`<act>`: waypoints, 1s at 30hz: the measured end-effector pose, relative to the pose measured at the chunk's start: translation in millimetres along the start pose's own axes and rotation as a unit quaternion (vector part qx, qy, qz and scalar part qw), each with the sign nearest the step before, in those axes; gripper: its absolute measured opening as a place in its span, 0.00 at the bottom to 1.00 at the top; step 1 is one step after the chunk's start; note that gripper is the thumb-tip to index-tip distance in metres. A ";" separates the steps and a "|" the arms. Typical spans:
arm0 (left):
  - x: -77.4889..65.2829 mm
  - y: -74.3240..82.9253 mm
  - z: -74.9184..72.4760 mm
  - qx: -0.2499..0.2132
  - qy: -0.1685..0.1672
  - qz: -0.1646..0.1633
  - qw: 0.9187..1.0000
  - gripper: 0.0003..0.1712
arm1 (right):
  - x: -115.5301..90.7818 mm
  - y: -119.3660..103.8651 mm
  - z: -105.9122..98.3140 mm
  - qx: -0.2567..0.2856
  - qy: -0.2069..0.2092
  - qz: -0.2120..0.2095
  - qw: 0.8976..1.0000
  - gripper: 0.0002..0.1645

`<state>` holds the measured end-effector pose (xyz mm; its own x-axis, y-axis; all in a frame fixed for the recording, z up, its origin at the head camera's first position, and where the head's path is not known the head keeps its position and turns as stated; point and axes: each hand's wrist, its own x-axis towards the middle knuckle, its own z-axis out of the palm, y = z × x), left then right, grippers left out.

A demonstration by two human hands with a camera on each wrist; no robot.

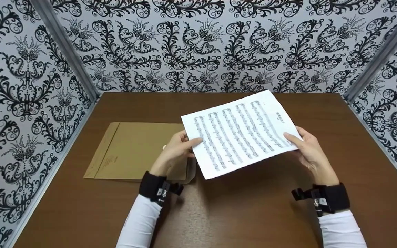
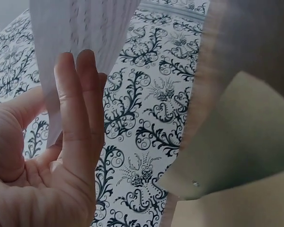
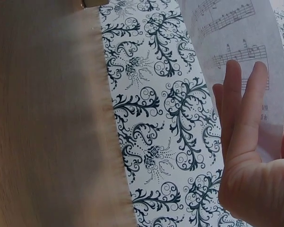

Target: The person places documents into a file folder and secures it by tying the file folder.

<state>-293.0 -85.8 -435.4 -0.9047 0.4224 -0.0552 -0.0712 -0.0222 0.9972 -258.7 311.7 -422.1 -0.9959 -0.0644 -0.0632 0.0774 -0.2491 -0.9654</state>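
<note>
A white sheet of music is held up above the table, tilted, its printed staves facing the head camera and running sideways. My left hand pinches its left edge, thumb on the printed face and fingers behind. At the opposite edge my right hand pinches the sheet the same way. In the left wrist view, fingers lie against the back of the sheet. The right wrist view has fingers against the back of the sheet, where the print shows through.
A brown paper envelope lies on the wooden table, to the left of and partly behind my left hand; its flap stands open in the left wrist view. Patterned black-and-white walls rise behind and at both sides.
</note>
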 end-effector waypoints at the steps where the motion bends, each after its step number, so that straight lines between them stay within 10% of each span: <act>1: 0.5 -0.7 0.9 0.002 -0.003 0.000 1.000 0.24 | 0.0 0.1 0.7 -0.001 0.002 -0.001 1.000 0.10; 30: 2.4 -0.4 -2.2 0.042 0.055 0.034 0.997 0.22 | -1.7 2.2 11.5 -0.069 -0.061 0.011 0.996 0.23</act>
<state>-296.0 -86.8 -436.0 -0.9470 0.3210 0.0112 0.0225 0.0314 0.9993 -256.3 300.1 -421.1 -0.9805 -0.1867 -0.0617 0.0837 -0.1122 -0.9902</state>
